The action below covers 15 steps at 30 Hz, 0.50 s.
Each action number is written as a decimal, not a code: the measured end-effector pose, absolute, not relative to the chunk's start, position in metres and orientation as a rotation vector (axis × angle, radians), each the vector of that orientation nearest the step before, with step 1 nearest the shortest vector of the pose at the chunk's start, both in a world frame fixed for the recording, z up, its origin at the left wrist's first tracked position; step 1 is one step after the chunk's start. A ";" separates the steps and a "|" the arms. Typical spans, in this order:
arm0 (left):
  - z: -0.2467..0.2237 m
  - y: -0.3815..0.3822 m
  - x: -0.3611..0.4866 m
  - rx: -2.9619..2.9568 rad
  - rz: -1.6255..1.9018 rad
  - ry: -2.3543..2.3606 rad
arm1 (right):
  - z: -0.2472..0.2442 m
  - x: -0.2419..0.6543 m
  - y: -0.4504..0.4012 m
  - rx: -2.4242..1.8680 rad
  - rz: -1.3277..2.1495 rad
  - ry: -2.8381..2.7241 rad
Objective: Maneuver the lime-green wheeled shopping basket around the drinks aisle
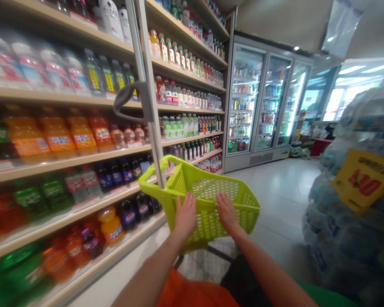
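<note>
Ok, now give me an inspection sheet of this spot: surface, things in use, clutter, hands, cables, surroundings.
Surface: shiny grey floor.
Things in use: yellow-green shopping basket with mesh sides.
Clutter: green heap on the floor near the fridges, too blurred to identify.
Hands: left hand and right hand at the basket's near side, fingers extended.
Cables: nothing seen.
Surroundings: drink shelves on the left; glass-door fridges ahead; stacked wrapped bottles with a yellow sign on the right.

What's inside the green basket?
Holey plastic shows inside the green basket. Its near side, plus the left hand and right hand, hide parts, so I can't see what's deeper.
</note>
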<state>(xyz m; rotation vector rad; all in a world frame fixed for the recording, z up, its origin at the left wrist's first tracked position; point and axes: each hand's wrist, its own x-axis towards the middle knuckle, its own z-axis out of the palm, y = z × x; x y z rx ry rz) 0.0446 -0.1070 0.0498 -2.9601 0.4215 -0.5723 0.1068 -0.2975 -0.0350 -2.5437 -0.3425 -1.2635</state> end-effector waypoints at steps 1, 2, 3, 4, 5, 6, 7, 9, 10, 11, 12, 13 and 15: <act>0.051 -0.103 0.044 -2.962 -0.598 0.387 | -0.032 0.107 -0.284 -2.530 -1.239 -0.421; 0.053 -0.098 0.044 -2.965 -0.623 0.347 | -0.030 0.106 -0.275 -2.520 -1.221 -0.476; 0.054 -0.093 0.043 -2.968 -0.643 0.315 | -0.029 0.106 -0.271 -2.515 -1.210 -0.504; 0.055 -0.089 0.042 -2.971 -0.655 0.298 | -0.028 0.105 -0.271 -2.515 -1.205 -0.504; 0.055 -0.085 0.042 -2.972 -0.660 0.296 | -0.029 0.104 -0.276 -2.518 -1.207 -0.479; 0.056 -0.082 0.041 -2.974 -0.665 0.303 | -0.030 0.104 -0.284 -2.523 -1.214 -0.434; 0.055 -0.080 0.040 -2.975 -0.668 0.314 | -0.031 0.104 -0.293 -2.527 -1.222 -0.382; 0.054 -0.079 0.040 -2.983 -0.673 0.322 | -0.034 0.106 -0.306 -2.524 -1.238 -0.283; 0.053 -0.079 0.040 -2.987 -0.674 0.321 | -0.035 0.107 -0.307 -2.517 -1.244 -0.255; 0.052 -0.080 0.040 -2.988 -0.675 0.323 | -0.035 0.108 -0.304 -2.506 -1.246 -0.248; 0.052 -0.080 0.039 -2.987 -0.678 0.332 | -0.034 0.109 -0.296 -2.489 -1.246 -0.264; 0.053 -0.079 0.039 -2.984 -0.682 0.345 | -0.032 0.110 -0.283 -2.468 -1.244 -0.298; 0.055 -0.075 0.038 -2.982 -0.704 0.348 | -0.026 0.112 -0.251 -2.419 -1.237 -0.412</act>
